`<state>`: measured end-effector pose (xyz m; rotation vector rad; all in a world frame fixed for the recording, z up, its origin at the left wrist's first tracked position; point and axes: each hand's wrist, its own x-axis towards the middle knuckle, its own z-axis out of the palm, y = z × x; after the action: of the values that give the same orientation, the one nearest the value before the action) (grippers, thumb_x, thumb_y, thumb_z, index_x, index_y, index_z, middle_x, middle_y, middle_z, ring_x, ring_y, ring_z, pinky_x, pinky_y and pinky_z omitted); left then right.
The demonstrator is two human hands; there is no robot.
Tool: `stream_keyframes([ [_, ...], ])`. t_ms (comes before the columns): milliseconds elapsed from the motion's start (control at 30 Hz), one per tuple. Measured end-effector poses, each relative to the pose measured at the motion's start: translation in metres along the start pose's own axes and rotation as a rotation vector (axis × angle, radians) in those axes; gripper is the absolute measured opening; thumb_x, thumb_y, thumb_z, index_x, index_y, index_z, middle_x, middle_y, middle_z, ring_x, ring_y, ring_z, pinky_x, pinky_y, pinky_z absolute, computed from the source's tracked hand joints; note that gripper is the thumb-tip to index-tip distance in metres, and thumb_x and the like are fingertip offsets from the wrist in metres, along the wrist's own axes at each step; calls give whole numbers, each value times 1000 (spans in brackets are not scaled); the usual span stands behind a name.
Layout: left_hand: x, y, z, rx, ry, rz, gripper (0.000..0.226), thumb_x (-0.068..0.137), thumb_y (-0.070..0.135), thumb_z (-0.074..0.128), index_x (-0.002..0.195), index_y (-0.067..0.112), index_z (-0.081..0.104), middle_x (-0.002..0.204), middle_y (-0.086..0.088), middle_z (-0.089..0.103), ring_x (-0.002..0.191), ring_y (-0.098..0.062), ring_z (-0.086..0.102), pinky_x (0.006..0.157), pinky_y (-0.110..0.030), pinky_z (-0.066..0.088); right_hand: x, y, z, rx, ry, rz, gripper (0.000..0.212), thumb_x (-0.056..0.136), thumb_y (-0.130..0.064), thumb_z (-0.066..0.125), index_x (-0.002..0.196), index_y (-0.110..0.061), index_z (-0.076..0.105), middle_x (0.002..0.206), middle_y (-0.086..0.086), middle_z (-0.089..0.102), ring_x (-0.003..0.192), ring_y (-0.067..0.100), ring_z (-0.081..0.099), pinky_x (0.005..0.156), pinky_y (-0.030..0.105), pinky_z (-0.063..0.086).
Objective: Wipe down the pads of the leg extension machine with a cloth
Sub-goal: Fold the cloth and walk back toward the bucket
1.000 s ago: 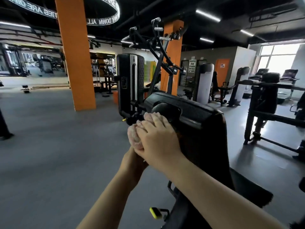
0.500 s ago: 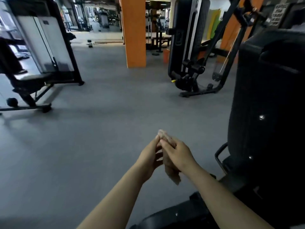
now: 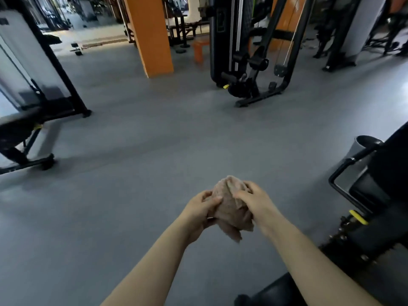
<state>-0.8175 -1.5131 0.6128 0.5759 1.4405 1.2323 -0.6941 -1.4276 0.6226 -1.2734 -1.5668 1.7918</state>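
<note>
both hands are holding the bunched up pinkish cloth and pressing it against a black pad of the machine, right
Not quite. Both hands, left and right, do hold the bunched-up pinkish-beige cloth, but it is not pressed against any pad. The head view shows it held in the air over the grey gym floor, apart from the black machine at the right.

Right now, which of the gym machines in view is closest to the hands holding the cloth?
The black machine at the right edge, with the yellow tab; the others stand far across the grey floor.
</note>
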Motion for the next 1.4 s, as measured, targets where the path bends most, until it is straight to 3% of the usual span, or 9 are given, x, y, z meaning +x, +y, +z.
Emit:
stream_keyframes([
  [167, 16, 10, -65, -74, -98, -74, 15, 91, 15, 55, 99, 7, 64, 79, -4, 70, 68, -13, 66, 57, -22, 52, 24, -3, 46, 97, 87, 50, 44, 86, 0, 57, 127, -12, 47, 120, 10, 52, 103, 24, 57, 89, 35, 45],
  [333, 58, 20, -81, -134, -185, -124, 30, 90, 16, 55, 117, 3, 58, 101, -14, 65, 88, -23, 62, 74, -32, 49, 52, -5, 50, 56, -5, 90, 42, 89, -31, 60, 128, -17, 49, 123, 0, 58, 111, 17, 58, 96, 38, 47],
  [533, 135, 51, -86, -227, -463, -14, 42, 74, -6, 57, 116, -4, 54, 98, -21, 65, 88, -30, 65, 79, -34, 54, 120, -13, 38, -22, -91, 11, 99, 72, -30, 78, 145, -41, 12, 130, -9, 40, 120, 14, 49, 97, 35, 47],
  [633, 199, 76, -77, -221, -406, -25, 51, 66, -15, 55, 116, -4, 53, 98, -22, 64, 87, -27, 65, 76, -30, 54, 174, -34, 19, -56, -87, -53, 84, 74, -15, 78, 136, -40, 28, 121, -10, 49, 96, 5, 59, 78, 27, 53],
  [833, 351, 146, -18, -138, -293, -43, 31, 88, -10, 45, 119, -5, 50, 111, -23, 64, 102, -28, 63, 90, -35, 52, 299, -84, -61, -134, 68, -131, 42, 78, 5, 67, 110, -18, 53, 115, -4, 59, 76, 5, 58, 68, 24, 53],
  [1000, 462, 200, 39, -150, -327, -36, 25, 94, 0, 43, 117, -5, 52, 107, -21, 67, 101, -26, 65, 83, -35, 54, 400, -115, -129, -412, 117, -195, 69, 60, -18, 80, 123, -20, 51, 129, -9, 50, 117, 10, 47, 96, 29, 44],
  [1133, 548, 231, 79, -177, -320, -64, 22, 97, 6, 39, 98, 3, 61, 90, -16, 71, 81, -21, 69, 69, -32, 55, 474, -135, -174, -513, 226, -203, 60, 63, -31, 68, 121, -20, 58, 119, -4, 59, 116, 15, 50, 95, 25, 39],
  [1267, 652, 257, 125, -185, -309, -147, 21, 99, 19, 39, 103, 17, 60, 90, -4, 71, 83, -19, 65, 77, -39, 49, 545, -164, -228, -417, 283, -175, 44, 80, 2, 54, 117, -19, 62, 107, -9, 61, 102, 8, 54, 80, 8, 38],
  [1400, 742, 294, 178, -8, -521, -169, 17, 93, 16, 52, 109, 18, 60, 104, -9, 67, 96, -25, 62, 77, -37, 47, 610, -188, -286, -270, 485, -137, 41, 86, 9, 44, 112, -16, 64, 105, -10, 62, 98, 6, 55, 72, -1, 37],
])
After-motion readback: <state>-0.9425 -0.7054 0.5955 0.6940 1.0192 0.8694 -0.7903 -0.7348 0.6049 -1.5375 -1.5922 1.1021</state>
